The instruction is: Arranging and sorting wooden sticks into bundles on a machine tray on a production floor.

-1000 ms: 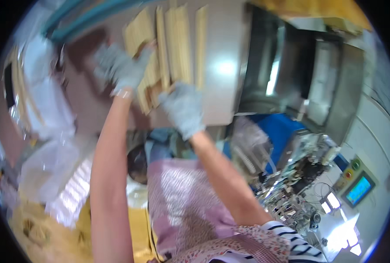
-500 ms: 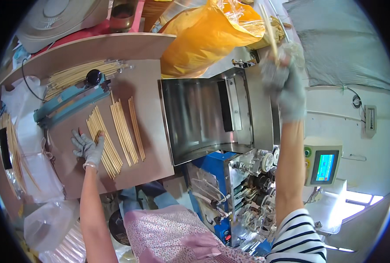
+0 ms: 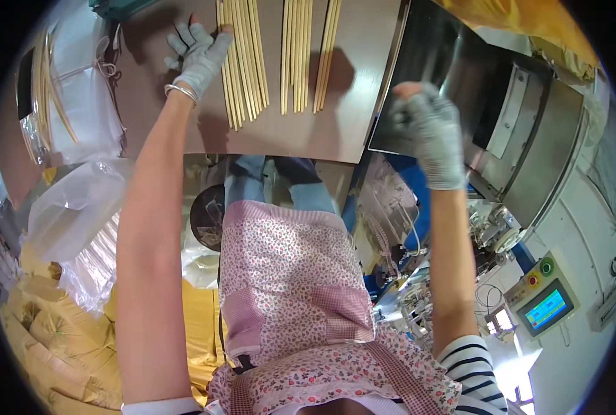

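Note:
My left hand [image 3: 201,57], in a grey glove with bare fingertips, rests spread on the brown board [image 3: 162,128]. Its thumb touches the edge of the left group of thin wooden sticks [image 3: 244,69]. A middle group of sticks [image 3: 296,59] and a smaller right group of sticks [image 3: 327,59] lie beside it, roughly parallel. My right hand [image 3: 432,135], gloved alike, hovers over the near edge of the metal tray [image 3: 426,76]. Its fingers are loosely bent and a little apart, slightly blurred, and no stick shows in them.
Left of the board lie a tied white bundle [image 3: 79,76] and more sticks [image 3: 45,90]. Part of a teal tool [image 3: 118,7] shows at the top. Machinery [image 3: 426,297] and a control panel with a lit screen [image 3: 545,309] stand at right. Yellow sacks [image 3: 73,346] sit lower left.
My right hand has come down and back from beyond the metal tray; the sticks it held are no longer seen in it. The view has tipped toward my lap. My left hand stays beside the left group.

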A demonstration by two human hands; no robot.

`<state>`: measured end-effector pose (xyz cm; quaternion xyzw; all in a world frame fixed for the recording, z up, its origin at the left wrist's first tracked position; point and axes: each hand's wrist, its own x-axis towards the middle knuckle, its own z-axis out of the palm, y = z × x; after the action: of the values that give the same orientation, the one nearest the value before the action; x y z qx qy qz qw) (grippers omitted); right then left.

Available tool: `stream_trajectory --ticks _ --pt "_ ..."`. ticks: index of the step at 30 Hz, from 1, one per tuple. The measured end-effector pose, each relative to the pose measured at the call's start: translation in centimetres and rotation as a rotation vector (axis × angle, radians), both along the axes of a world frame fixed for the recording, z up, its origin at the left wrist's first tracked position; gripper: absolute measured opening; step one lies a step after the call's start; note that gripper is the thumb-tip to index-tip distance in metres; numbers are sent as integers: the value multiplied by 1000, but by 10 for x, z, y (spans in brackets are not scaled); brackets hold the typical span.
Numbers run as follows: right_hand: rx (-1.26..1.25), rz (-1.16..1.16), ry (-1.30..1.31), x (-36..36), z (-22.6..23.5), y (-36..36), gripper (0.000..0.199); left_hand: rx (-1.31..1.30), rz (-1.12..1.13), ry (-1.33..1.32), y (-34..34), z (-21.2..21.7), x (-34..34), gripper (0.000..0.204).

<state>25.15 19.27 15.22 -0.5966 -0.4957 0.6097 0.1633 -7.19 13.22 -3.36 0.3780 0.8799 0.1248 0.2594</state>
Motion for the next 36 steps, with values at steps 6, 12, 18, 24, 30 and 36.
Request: stream_trajectory --ticks 6,12,18,24,30,36 --pt "-206 -80 8 -2 -78 -56 15 -88 -54 226 -20 -62 -57 103" --pt "-21 69 -164 13 -115 -33 16 -13 -4 151 -1 -41 -22 116" --pt "189 63 -244 -23 -126 -15 26 -59 25 193 -1 -30 -22 122" --pt "599 176 -440 -68 -134 29 35 -23 -5 155 5 -20 -14 127" --pt "579 296 -422 -89 -126 39 41 -8 7 102 3 -16 -10 128" --pt "604 305 -323 -98 -128 -33 17 -35 -18 157 -3 -24 -15 126"
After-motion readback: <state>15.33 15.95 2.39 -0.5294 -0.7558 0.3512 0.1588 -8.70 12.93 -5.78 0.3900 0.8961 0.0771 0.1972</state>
